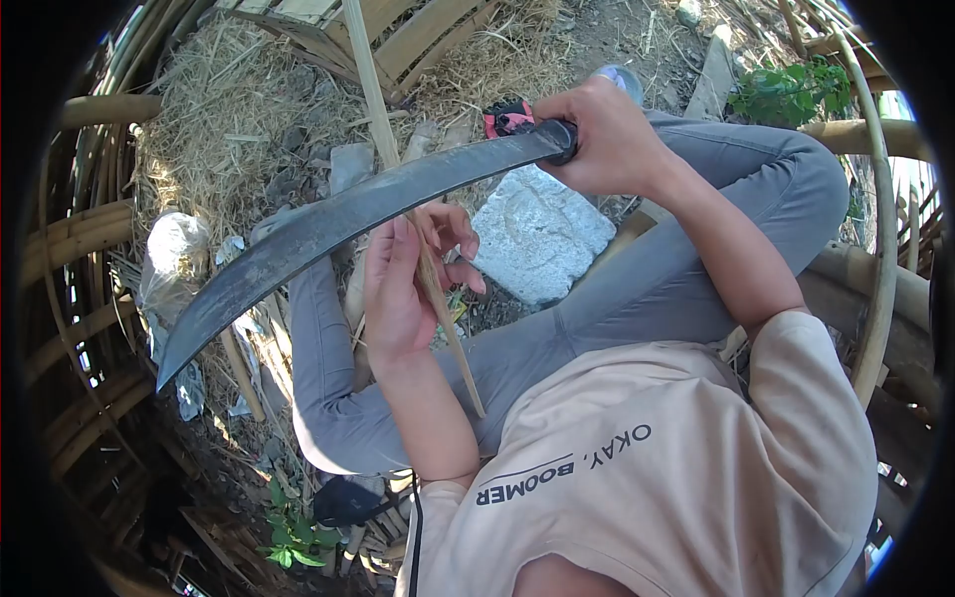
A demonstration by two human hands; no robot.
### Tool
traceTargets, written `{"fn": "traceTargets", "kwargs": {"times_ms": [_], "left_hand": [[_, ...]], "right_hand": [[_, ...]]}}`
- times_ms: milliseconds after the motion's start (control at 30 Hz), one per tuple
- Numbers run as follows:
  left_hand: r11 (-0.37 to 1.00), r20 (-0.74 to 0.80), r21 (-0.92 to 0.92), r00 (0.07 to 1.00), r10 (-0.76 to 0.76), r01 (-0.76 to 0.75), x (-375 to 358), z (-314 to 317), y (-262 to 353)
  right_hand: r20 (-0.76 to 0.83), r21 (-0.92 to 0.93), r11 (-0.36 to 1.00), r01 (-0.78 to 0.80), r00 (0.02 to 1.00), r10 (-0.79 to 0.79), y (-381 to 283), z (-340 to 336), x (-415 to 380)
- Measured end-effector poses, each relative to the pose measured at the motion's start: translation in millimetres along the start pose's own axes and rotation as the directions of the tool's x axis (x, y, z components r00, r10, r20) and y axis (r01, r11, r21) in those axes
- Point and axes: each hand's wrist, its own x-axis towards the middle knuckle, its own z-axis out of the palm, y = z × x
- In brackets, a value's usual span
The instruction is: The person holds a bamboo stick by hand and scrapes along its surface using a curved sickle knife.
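Note:
My right hand [607, 137] is wrapped round the dark handle of a machete [328, 219]. Its long curved blade reaches across the view to the lower left, its tip past my left knee. My left hand [403, 274] is just below the blade, with a long thin bamboo strip [373, 95] between its thumb and fingers. The strip runs from the top edge down behind the blade and ends in a narrow point over my lap. Some fingers of this hand are loosely curled. A red and black cloth-like item [508, 118] shows beside the machete handle.
A pale stone block [544, 234] lies between my bent legs. Straw [234, 99] and a slatted wooden crate [423, 40] are in front. A plastic bag [177, 249] sits at the left. Bamboo poles [875, 199] surround me, and green plants [796, 92] grow at the right.

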Motion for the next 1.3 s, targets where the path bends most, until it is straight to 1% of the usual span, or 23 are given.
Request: {"fn": "traceTargets", "kwargs": {"times_ms": [33, 133, 233, 333, 367, 467, 567, 667, 733, 867, 967, 1067, 1167, 1267, 1300], "left_hand": [[1.0, 0.003, -0.002, 1.0, 0.014, -0.014, -1, 2, -3], [0.992, 0.082, -0.037, 0.99, -0.114, 0.117, -5, 4, -1], [0.965, 0.056, -0.136, 0.974, -0.219, 0.225, -8, 18, -6], [0.937, 0.009, -0.243, 0.966, -0.258, 0.253, -9, 22, -15], [0.94, 0.011, -0.239, 0.969, -0.248, 0.244, -9, 23, -16], [0.95, 0.002, -0.212, 0.972, -0.234, 0.229, -9, 27, -21], [0.962, -0.043, -0.152, 0.971, -0.235, 0.227, -9, 34, -26], [0.976, -0.091, -0.082, 0.974, -0.209, 0.202, -9, 43, -35], [0.982, -0.146, -0.028, 0.971, -0.189, 0.187, -11, 48, -38], [0.984, -0.151, -0.025, 0.972, -0.178, 0.176, -12, 51, -42], [0.987, -0.134, -0.015, 0.978, -0.16, 0.16, -14, 52, -41], [0.987, -0.144, 0.004, 0.977, -0.158, 0.161, -15, 51, -41], [0.987, -0.152, 0.022, 0.977, -0.152, 0.157, -16, 51, -41], [0.988, -0.146, 0.032, 0.979, -0.145, 0.151, -15, 51, -40], [0.988, -0.148, 0.034, 0.979, -0.143, 0.15, -15, 51, -40]], "right_hand": [[-0.01, -0.009, 1.0, -0.003, 1.0, 0.003, 0, 2, -1], [0.001, -0.052, 0.999, -0.004, 1.0, 0.004, -3, 4, -2], [-0.001, -0.075, 0.997, 0.0, 1.0, 0.0, -2, 6, -3], [-0.013, -0.07, 0.997, 0.028, 0.999, -0.029, -4, 6, -6], [-0.019, -0.068, 0.997, 0.044, 0.999, -0.045, -5, 5, -6], [0.051, -0.061, 0.998, 0.007, 0.999, -0.004, -15, 2, -5], [0.04, -0.127, 0.992, 0.004, 0.999, 0.001, -21, 3, -7], [0.068, -0.236, 0.971, -0.036, 0.996, 0.054, -27, 1, -9], [0.074, -0.241, 0.969, -0.058, 0.994, 0.078, -22, 5, -11], [0.128, -0.209, 0.973, -0.1, 0.983, 0.129, -17, 7, -8], [0.077, -0.208, 0.978, -0.035, 0.996, 0.052, -14, 10, -6], [0.119, -0.235, 0.97, -0.056, 0.989, 0.086, -13, 11, -4], [0.08, -0.244, 0.969, -0.027, 0.996, 0.048, -7, 16, -4], [0.109, -0.26, 0.964, -0.063, 0.99, 0.094, -12, 13, -1], [0.092, -0.266, 0.963, -0.041, 0.993, 0.067, -12, 12, -1]]}}
